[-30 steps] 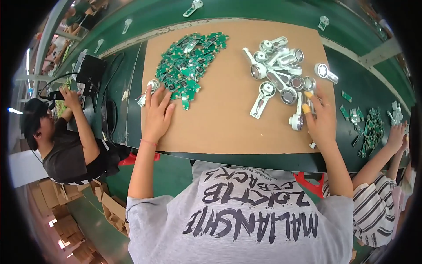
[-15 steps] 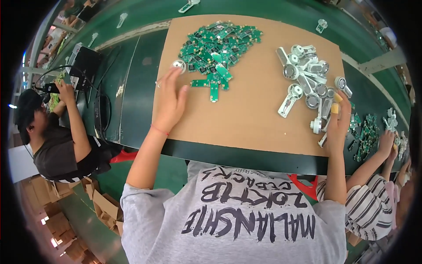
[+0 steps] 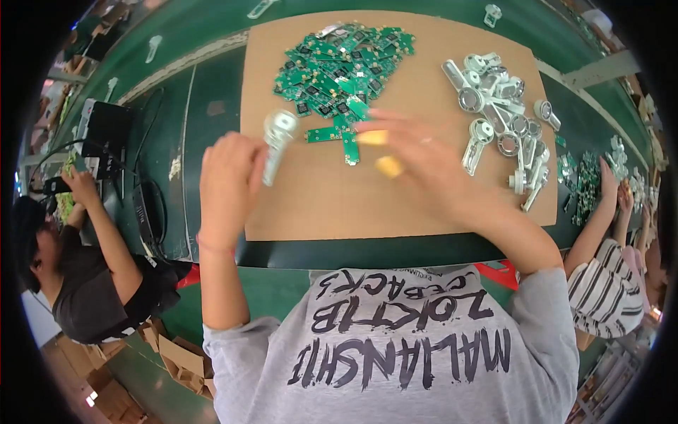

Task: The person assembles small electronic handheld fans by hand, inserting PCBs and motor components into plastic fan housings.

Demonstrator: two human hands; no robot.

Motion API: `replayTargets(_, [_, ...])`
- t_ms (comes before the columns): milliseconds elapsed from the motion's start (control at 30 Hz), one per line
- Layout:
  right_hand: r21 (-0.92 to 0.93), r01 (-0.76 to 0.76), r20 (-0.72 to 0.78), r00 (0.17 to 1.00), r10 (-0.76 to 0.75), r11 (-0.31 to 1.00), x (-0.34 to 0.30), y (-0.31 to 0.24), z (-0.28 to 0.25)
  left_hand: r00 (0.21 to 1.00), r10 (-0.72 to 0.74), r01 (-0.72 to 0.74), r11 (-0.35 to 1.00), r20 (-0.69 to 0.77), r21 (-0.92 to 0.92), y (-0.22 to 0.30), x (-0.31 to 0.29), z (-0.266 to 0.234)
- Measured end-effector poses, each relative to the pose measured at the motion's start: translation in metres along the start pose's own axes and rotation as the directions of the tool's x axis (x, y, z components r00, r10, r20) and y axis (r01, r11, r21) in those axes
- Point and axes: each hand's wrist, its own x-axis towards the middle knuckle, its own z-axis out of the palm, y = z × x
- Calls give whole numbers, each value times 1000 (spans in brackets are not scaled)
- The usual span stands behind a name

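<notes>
White casing [image 3: 282,126], probably light and stiff, best held by its handle [image 3: 271,164], juts from the gripping fingers of the left hand [image 3: 229,182], while the right hand [image 3: 420,161], blurred, spreads apparently empty fingers beside circuit boards [image 3: 325,78].

Bright, even indoor light falls across a cardboard sheet [image 3: 325,212], leaving only faint shadows. Motion smears the right hand [image 3: 427,159], while the green circuit boards [image 3: 328,78] nearby look fairly sharp. Fisheye distortion bends the edges of the dark tabletop [image 3: 219,85], and the corners fall to black.
</notes>
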Motion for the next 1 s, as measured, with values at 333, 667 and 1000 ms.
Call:
replayTargets(333, [268, -348, 377, 896, 234, 898, -25, -15, 31, 989, -107, 147, 786, 102, -600, 68, -21, 12])
replayTargets(667, [370, -472, 264, 879, 397, 800, -48, 2, -7, 956, -60, 152, 937, 286, -314, 21, 27, 48])
replayTargets(1000, [629, -657, 371, 724, 581, 416, -55, -3, -24, 995, -87, 95, 696, 49, -712, 75, 13, 56])
